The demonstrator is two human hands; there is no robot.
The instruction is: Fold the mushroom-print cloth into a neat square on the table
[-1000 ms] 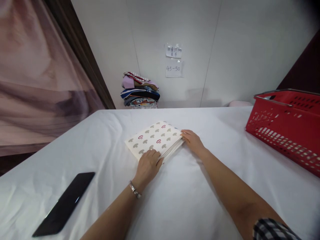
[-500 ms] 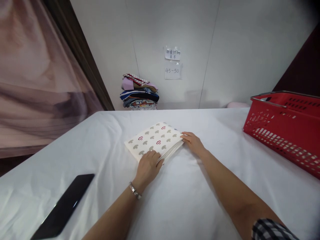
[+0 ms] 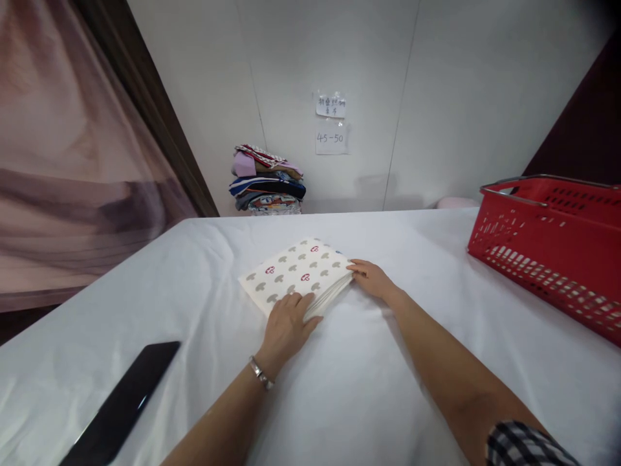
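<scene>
A folded cloth [image 3: 291, 272], white with grey mushroom shapes and a few red ones, lies flat on the white-covered table. Several layers show along its near right edge. My left hand [image 3: 287, 327], with a silver bracelet at the wrist, rests its fingers on the cloth's near corner. Its thumb points away from the fingers, beside the layered edge. At the right corner, my right hand [image 3: 372, 279] pinches the layers between thumb and fingers; the thumb is partly hidden.
A black phone-like slab [image 3: 123, 401] lies at the front left of the table [image 3: 412, 388]. On the right stands a red basket [image 3: 548, 249] with metal handles. Behind the far edge rises a stack of folded fabrics [image 3: 266, 181], near paper signs [image 3: 331, 123] on the wall.
My left thumb has swung outward from the cloth's edge, and the layers there have spread slightly. My right hand stays at its corner. The whole view has shifted a little.
</scene>
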